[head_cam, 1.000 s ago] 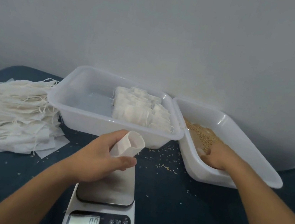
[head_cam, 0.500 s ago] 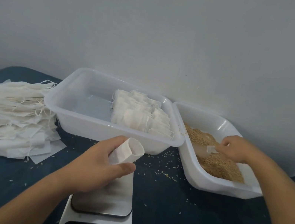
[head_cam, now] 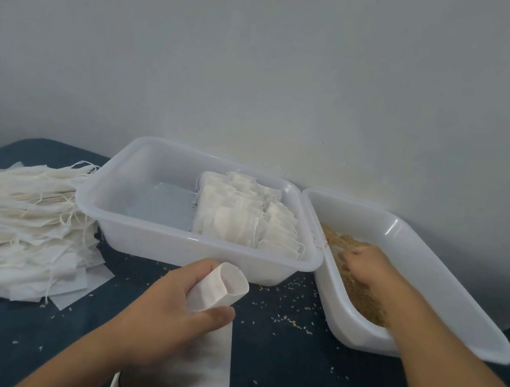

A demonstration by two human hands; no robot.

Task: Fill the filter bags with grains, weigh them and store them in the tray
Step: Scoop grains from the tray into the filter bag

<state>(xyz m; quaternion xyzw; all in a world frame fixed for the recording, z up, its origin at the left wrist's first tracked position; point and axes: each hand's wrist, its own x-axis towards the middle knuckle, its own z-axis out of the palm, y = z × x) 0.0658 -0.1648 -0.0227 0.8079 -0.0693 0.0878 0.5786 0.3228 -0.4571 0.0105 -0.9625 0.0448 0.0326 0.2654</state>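
While the left hand (head_cam: 166,310) grips one filter bag (head_cam: 221,287) above the scale (head_cam: 182,380), mouth open, tilted up-right toward two trays, the right hand (head_cam: 366,266) digs into grains (head_cam: 361,295); its finger state is unclear.

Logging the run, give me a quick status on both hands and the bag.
Left hand holds open filter bag above scale. Right hand down in grains, grip hidden. Nothing blocks the path.
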